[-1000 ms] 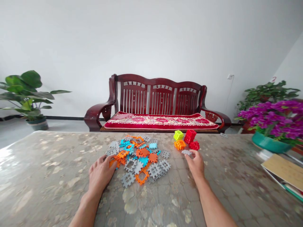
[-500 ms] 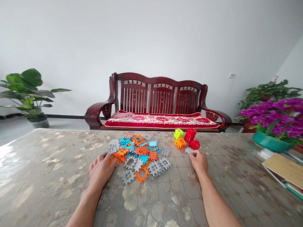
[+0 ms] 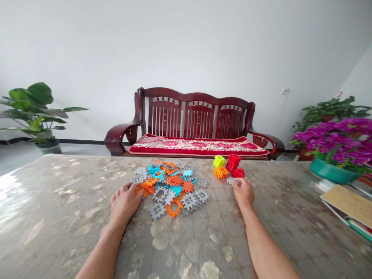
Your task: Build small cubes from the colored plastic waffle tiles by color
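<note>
A pile of flat interlocking plastic tiles [image 3: 171, 186], grey, orange and blue, lies on the patterned table [image 3: 58, 209]. My left hand [image 3: 125, 200] rests palm down at the pile's left edge, fingers curled onto an orange tile [image 3: 138, 191]. My right hand [image 3: 243, 191] lies to the right of the pile with its fingertips pinched on a single grey tile [image 3: 231, 180] flat on the table. Just beyond it stand small built cubes: a yellow-green cube [image 3: 219, 161], an orange cube [image 3: 220, 172] and two red cubes [image 3: 234, 166].
A dark wooden bench [image 3: 194, 124] with a red floral cushion stands behind the table. A teal pot of purple flowers [image 3: 337, 155] and some books [image 3: 345, 205] sit at the table's right side. A green plant [image 3: 35, 116] stands on the floor at the left.
My right hand has slid the grey tile a little right and away, closer to the red cubes. My left hand stays at the pile's edge. The view has tilted slightly.
</note>
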Tool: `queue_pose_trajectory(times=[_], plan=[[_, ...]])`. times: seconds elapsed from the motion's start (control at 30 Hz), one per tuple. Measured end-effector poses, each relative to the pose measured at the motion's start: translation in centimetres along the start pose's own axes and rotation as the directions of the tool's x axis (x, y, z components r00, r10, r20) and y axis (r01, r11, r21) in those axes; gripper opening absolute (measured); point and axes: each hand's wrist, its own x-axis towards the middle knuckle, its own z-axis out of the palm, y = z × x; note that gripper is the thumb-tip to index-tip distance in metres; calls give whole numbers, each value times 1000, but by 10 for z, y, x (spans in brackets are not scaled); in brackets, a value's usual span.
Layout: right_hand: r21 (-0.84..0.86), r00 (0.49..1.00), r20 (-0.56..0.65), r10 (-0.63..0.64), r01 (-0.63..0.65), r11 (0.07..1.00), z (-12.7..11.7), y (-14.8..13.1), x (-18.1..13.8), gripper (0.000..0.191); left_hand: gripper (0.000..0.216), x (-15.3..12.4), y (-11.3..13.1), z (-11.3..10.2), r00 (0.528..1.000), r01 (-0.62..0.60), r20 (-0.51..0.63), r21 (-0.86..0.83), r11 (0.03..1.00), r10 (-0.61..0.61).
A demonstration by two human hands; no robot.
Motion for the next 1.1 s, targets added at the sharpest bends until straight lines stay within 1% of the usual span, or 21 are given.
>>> queue_pose_trajectory(times=[0.07, 0.13, 0.27, 0.4, 0.47, 0.53, 0.63, 0.73, 0.8, 0.87, 1.1], plan=[[96, 996, -25, -81, 83, 992, 0, -4, -3, 25, 47, 0, 0, -1, 1000, -1, 8, 0, 1000, 1], [170, 986, -18, -164, 164, 972, -1, -11, -7, 25, 48, 0, 0, -1, 1000, -1, 14, 1, 1000, 1], [268, 948, 76, -310, 280, 922, 1, -26, -20, 24, 47, 0, 1, -1, 1000, -9, 10, -2, 1000, 9], [380, 896, 164, -412, 328, 865, 5, -43, -35, 22, 48, -1, 1, -1, 1000, -4, 12, 2, 1000, 4], [433, 853, 214, -477, 355, 828, 6, -51, -42, 21, 48, -1, 1, -1, 1000, -5, 8, 2, 1000, 5], [477, 798, 261, -543, 383, 791, 5, -57, -48, 25, 48, -1, 1, -1, 1000, -7, 6, 0, 1000, 7], [517, 711, 329, -621, 415, 749, 2, -63, -52, 42, 47, -1, 2, -1, 1000, -4, 12, -3, 1000, 4], [515, 643, 400, -653, 432, 741, 0, -64, -53, 55, 48, -1, 2, -2, 1000, -1, 12, -5, 1000, 1], [484, 633, 431, -643, 439, 757, 0, -64, -54, 58, 48, -1, 2, -2, 1000, -6, 12, -2, 1000, 6], [452, 641, 443, -627, 444, 774, 0, -64, -54, 57, 49, 0, 2, -2, 1000, -9, 15, 3, 1000, 9], [460, 657, 420, -626, 441, 771, 5, -66, -57, 49, 47, 0, 1, 0, 1000, -10, -6, -9, 1000, 10]])
